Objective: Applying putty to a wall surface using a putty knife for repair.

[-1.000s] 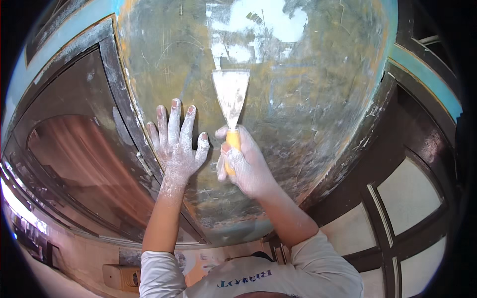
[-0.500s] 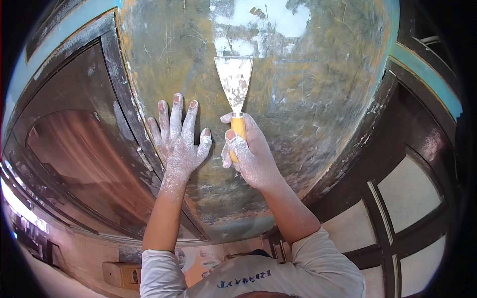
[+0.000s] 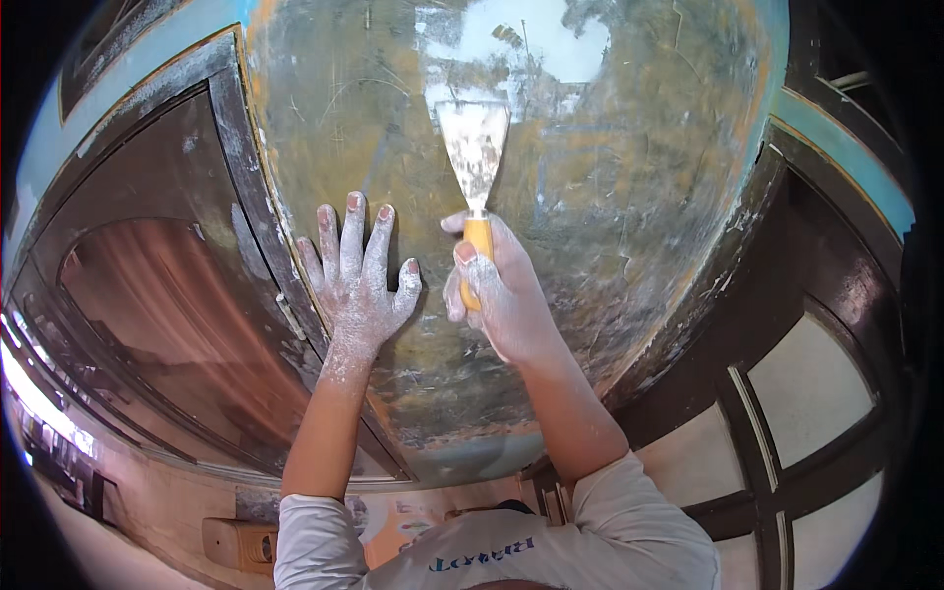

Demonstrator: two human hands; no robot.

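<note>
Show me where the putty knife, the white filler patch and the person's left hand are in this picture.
putty knife (image 3: 474,147): head view, on the flat metal blade above the orange handle.
white filler patch (image 3: 531,39): head view, on the bright white smear above the blade.
left hand (image 3: 359,285): head view, on the dusty back of the hand.

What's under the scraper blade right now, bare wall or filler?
The scraper blade lies on the worn wall, its top edge at a white filler patch. The blade hides the wall directly beneath. The right hand grips the orange handle; the left hand presses flat beside it.
</note>
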